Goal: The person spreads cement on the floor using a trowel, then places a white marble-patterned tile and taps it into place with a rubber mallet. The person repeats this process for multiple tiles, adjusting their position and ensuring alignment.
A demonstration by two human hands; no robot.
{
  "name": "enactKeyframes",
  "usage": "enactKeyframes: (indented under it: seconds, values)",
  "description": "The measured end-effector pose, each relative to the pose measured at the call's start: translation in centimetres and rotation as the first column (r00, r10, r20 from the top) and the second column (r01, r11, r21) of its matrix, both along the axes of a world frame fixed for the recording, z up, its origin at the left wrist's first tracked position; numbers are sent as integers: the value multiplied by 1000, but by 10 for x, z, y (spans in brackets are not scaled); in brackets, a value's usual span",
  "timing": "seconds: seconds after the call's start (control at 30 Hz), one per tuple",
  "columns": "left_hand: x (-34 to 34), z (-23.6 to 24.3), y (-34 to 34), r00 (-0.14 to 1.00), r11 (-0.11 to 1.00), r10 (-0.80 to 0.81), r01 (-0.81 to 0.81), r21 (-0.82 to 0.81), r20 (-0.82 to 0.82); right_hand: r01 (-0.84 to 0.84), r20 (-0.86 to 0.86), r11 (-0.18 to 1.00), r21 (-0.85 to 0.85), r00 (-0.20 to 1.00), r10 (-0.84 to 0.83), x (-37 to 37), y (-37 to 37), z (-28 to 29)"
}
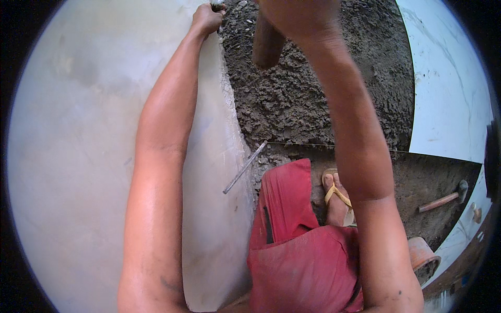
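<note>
Up at the top of the head view, my right hand [302,18] is wrapped round a thick brown wooden handle [269,47]. Whatever tool the handle belongs to lies beyond the picture. It is held over a bed of rough, wet grey mortar [292,99]. My left hand [207,20] is closed at the border between the mortar and a smooth pale wall [78,130]. Something small and dark shows by its fingers, too little to name.
A metal rod [245,167] juts at the pale wall's edge, with a thin string running right from it. White veined tiles [443,78] border the mortar. A hammer [441,202] and an orange-brown bucket [421,253] are at right. My sandalled foot [336,195] stands below the string.
</note>
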State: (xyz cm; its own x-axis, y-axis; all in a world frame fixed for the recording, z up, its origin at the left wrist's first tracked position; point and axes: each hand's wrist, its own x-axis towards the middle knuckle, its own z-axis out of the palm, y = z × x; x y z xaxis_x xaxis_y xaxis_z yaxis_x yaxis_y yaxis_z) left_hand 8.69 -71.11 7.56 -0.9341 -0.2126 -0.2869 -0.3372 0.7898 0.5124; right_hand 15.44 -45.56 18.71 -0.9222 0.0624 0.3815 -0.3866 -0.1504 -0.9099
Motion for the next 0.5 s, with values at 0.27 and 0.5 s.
enactKeyframes:
  seconds: [0.27,0.5]
  values:
    - [0,-23,-27,1000,965,4,-4,-262,1,-455,439,812,365,853,281,18,-28,-79]
    - [-6,-34,-40,995,983,37,-54,-176,-98,91,-287,986,141,957,-48,-27,1,40]
